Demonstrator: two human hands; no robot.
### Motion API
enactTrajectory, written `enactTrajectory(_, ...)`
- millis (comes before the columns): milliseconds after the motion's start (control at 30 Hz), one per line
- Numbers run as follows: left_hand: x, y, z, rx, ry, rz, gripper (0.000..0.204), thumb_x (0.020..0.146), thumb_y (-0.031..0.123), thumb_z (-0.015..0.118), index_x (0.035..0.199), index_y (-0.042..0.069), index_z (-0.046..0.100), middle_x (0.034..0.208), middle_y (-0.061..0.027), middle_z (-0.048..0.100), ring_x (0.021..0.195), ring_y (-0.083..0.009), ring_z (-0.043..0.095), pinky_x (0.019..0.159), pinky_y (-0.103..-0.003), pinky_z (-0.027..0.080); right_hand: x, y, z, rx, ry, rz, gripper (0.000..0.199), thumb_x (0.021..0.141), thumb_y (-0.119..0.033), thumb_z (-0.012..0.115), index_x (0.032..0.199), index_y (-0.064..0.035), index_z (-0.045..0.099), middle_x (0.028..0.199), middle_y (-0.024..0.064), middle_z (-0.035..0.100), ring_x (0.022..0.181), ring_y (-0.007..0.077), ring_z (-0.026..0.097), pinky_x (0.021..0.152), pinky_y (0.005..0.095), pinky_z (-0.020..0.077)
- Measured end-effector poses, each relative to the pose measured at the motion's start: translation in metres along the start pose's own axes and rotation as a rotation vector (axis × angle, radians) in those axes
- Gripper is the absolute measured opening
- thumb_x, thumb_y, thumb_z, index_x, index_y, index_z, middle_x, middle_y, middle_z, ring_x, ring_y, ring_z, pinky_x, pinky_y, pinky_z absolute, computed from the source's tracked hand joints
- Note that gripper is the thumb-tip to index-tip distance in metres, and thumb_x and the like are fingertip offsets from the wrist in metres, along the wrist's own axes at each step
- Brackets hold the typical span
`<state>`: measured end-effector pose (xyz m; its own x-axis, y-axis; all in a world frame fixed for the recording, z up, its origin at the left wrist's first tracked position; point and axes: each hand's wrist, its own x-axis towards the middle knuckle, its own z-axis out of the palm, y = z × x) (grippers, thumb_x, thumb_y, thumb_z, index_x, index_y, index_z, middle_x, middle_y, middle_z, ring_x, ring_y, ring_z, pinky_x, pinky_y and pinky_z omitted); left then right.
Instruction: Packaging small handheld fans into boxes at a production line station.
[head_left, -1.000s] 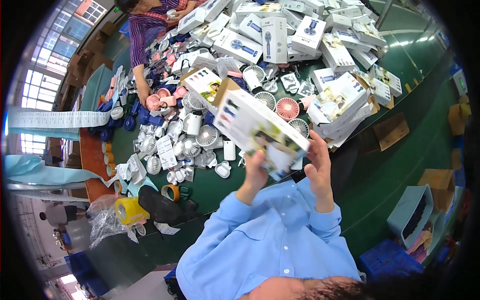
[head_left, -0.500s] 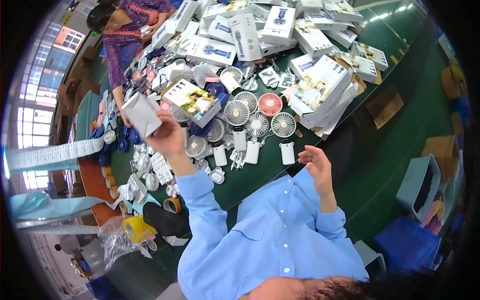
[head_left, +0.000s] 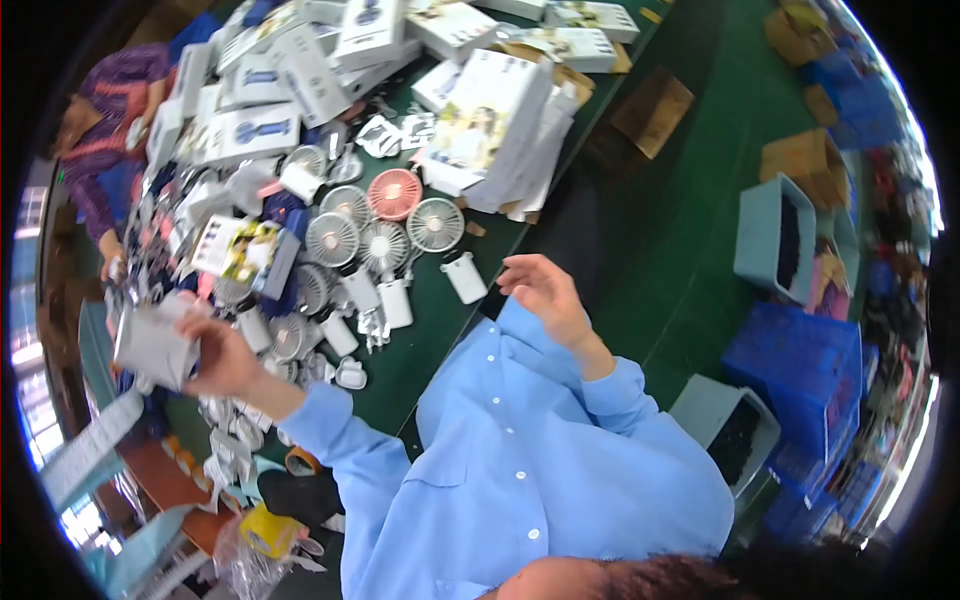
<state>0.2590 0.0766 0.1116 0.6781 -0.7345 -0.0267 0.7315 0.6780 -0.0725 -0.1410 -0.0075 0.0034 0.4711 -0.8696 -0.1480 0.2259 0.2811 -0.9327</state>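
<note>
My left hand (head_left: 225, 357) is closed on a small white box (head_left: 150, 346), held up over the left part of the table. My right hand (head_left: 550, 300) hangs near the table's front edge, fingers apart and a little curled, with nothing in it. Between the hands lie several white handheld fans (head_left: 435, 225) and a pink fan (head_left: 394, 194), with round grilles and short handles. Nearest my right hand is a white fan handle (head_left: 464, 278). A printed fan box (head_left: 240, 250) rests among the fans, beyond my left hand.
White printed boxes (head_left: 250, 132) are piled at the back, with a stack of printed boxes (head_left: 485, 120) right of the fans. A co-worker's hand (head_left: 112, 258) is at far left. Yellow tape (head_left: 268, 530) lies lower left; a grey-blue bin (head_left: 765, 240) and blue crates (head_left: 790, 375) stand right.
The view has turned, so the table and fans sit farther left and more of the right side shows. The white box stays in my left hand; my right hand is still open.
</note>
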Motion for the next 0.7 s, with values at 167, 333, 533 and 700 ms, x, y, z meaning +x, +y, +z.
enactTrajectory(167, 0.044, 0.025, -0.035, 0.111, -0.016, 0.095, 0.061, 0.070, 0.027, 0.068, 0.122, 0.002, 0.049, 0.113, -0.0129, 0.055, 0.090, -0.0262, 0.055, 0.075, -0.037, 0.049, -0.006, 0.006, 0.002, 0.015, 0.020, 0.030, 0.034, 0.084, -0.011, 0.059, 0.116, -0.0002, 0.052, 0.099, 0.0089, 0.061, 0.090, 0.0123, 0.057, 0.082, 0.0270, 0.0448)
enactTrajectory(333, 0.008, -0.024, 0.005, 0.137, -0.291, 0.109, 0.069, 0.067, 0.027, 0.073, 0.122, -0.004, 0.045, 0.102, -0.0157, 0.053, 0.089, -0.0257, 0.055, 0.077, -0.035, 0.050, -0.005, 0.002, 0.000, 0.026, 0.063, 0.035, 0.032, 0.086, -0.008, 0.057, 0.116, 0.0010, 0.051, 0.099, 0.0101, 0.061, 0.090, 0.0130, 0.057, 0.083, 0.0282, 0.0461)
enactTrajectory(533, -0.037, -0.094, -0.048, 0.617, -0.227, 0.129, 0.060, 0.082, 0.039, 0.064, 0.131, 0.011, 0.043, 0.122, -0.0081, 0.051, 0.106, -0.0233, 0.053, 0.094, -0.038, 0.042, -0.002, 0.004, 0.004, 0.081, 0.053, 0.038, 0.031, 0.087, -0.010, 0.057, 0.115, 0.0019, 0.051, 0.097, 0.0106, 0.061, 0.089, 0.0148, 0.058, 0.083, 0.0288, 0.0474)
enactTrajectory(700, -0.045, -0.149, -0.115, 1.082, -0.051, -0.116, 0.049, 0.083, 0.016, 0.066, 0.124, 0.002, 0.044, 0.115, -0.0074, 0.056, 0.099, -0.0142, 0.056, 0.086, -0.029, 0.045, -0.001, 0.003, -0.005, 0.049, 0.097, -0.022, 0.036, 0.087, -0.018, 0.055, 0.117, 0.0026, 0.051, 0.097, 0.0119, 0.063, 0.087, 0.0178, 0.060, 0.082, 0.0310, 0.0469)
